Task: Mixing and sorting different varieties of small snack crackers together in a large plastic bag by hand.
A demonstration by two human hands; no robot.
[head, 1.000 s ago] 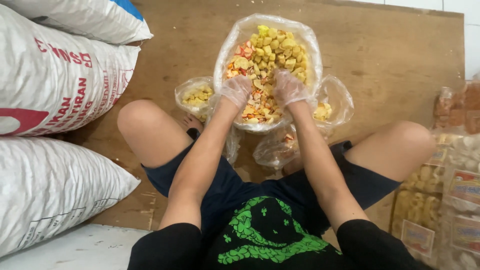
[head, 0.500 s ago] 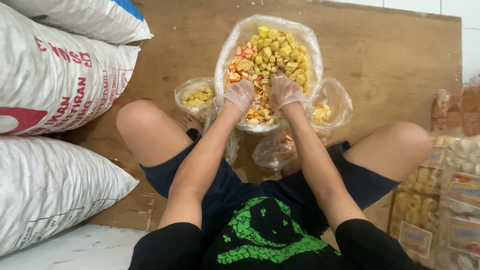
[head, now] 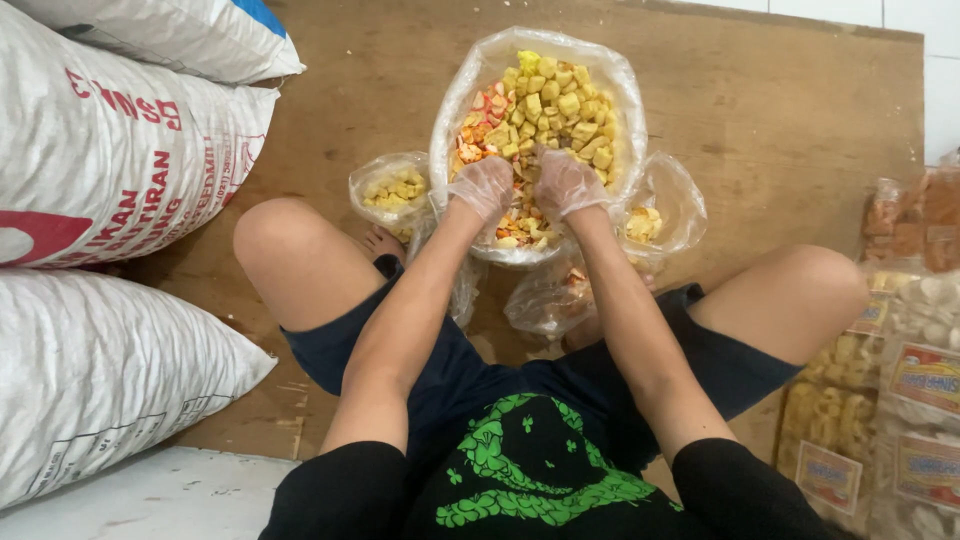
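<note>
Wooden floor [head: 780, 120], sacks [head: 110, 150] at frame left. Big snack bag [head: 540, 100], upper centre, lay mostly full; my gloved left hand [head: 482, 187] and right hand [head: 566, 183] cupped pieces inside. Small bags [head: 390, 190] flanking, partly filled.

Both arms reach forward, left hand [head: 483, 186] and right hand [head: 567, 183] gloved, fingers curled downward.

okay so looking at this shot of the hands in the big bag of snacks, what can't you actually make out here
- Head view: fingertips of the left hand and right hand are buried in the snack pieces, so any hold is unclear.
- Small bag below the large bag: crumpled plastic hides most contents.
- Packets at right: cut off by the frame edge.
- White sacks: cut off at left.
</note>
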